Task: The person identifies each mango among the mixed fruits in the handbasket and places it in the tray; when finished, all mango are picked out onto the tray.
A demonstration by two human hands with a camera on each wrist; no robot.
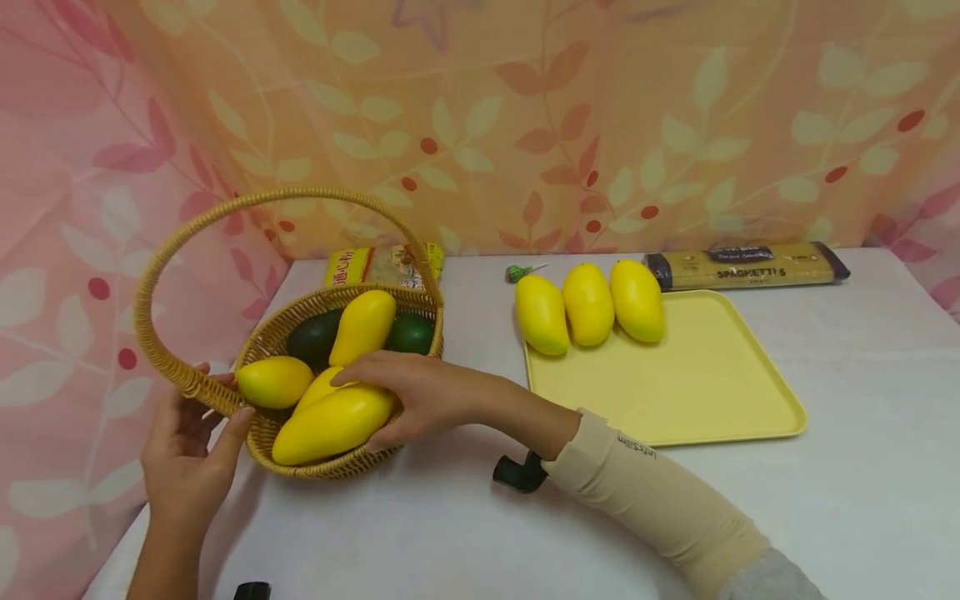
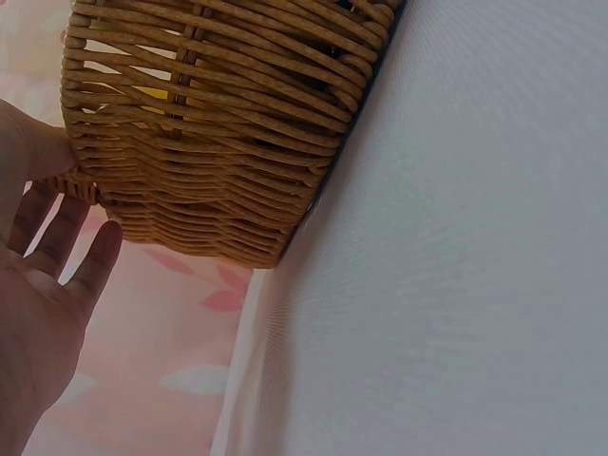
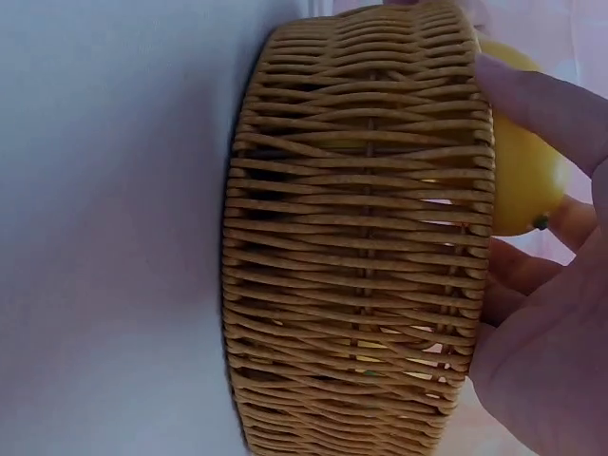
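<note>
Wicker basket at left centre of frame, sitting on a white cloth, its handle arching toward the upper left. Left hand pinches the rim near the handle's foot, thumb on the near side, fingers behind; probably to keep the light weave from sliding or tipping while the other hand works inside. Right hand reaches in from the right, curled over the right end of the front mango, fingers over the top and thumb low by the rim; a grip that seems suited to a smooth, rounded skin. That mango lies aslant within the basket's near edge, against a middle mango partly hidden by it. A left mango rests by the handle foot; a back mango leans between two dark green fruits, left and right, apparently propped by its neighbours. Right of centre, three mangoes stand side by side at the upper left corner of a yellow tray, perhaps bunched so they brace one another. Spaghetti pack lies beyond, upper right.
</note>
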